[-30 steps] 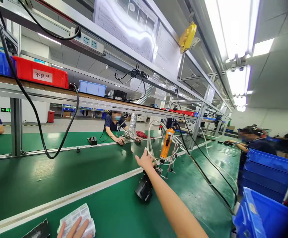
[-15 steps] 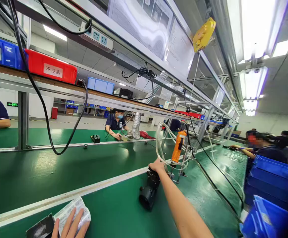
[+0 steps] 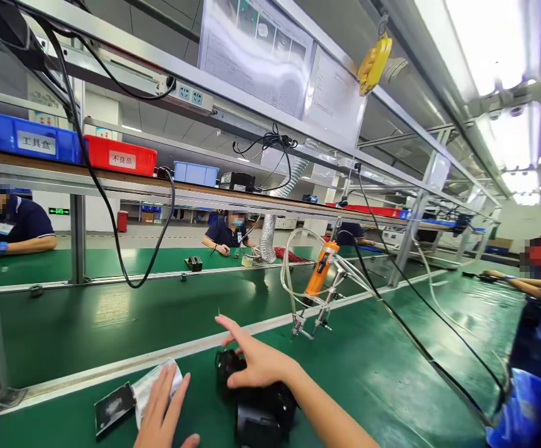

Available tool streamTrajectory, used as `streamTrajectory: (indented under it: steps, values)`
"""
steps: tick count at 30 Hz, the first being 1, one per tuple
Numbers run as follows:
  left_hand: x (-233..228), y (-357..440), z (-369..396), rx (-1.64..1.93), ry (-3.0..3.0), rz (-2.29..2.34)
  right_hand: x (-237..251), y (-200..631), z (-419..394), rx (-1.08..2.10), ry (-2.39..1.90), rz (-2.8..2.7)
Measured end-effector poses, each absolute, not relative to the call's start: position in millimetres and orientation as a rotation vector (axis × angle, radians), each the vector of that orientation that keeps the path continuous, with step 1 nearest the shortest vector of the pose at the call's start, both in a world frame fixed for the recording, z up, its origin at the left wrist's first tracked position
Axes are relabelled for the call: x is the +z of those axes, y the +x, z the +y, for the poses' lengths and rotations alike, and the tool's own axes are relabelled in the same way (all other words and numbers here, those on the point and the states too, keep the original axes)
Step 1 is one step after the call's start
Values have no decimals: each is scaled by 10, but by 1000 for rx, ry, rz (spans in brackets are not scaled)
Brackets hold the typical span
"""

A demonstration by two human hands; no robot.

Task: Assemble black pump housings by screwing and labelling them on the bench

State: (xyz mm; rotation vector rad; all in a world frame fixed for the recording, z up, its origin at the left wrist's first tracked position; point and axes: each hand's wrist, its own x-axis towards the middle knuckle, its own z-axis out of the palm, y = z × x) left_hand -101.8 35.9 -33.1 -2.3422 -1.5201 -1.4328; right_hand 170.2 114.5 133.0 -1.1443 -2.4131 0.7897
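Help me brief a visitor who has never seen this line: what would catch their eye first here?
Probably the orange electric screwdriver hanging on cables mid-frame over the green bench, and the yellow balancer high above it. Close to the camera, the right hand rests on a black device while the left hand lies on a white printed packet. On the upper shelf at left, a red bin sits beside a blue bin.

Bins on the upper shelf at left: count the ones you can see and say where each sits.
3: a blue bin far left, a red bin beside it, a light blue bin further right. More may be hidden further along.
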Motion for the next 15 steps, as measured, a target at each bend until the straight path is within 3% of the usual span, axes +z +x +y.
streamTrajectory:
  steps: [5,10,15]
  values:
    - [-232,-969,341,-1920,-2583,-1532,1178,1344,512,514,-1119,-2419]
    - [-268,-1001,366,-1999,-2529,-1648,855,1295,281,7,-1233,-2521]
    - [-368,-1003,268,-2026,-2441,-1690,975,1540,381,-304,-1285,-2380]
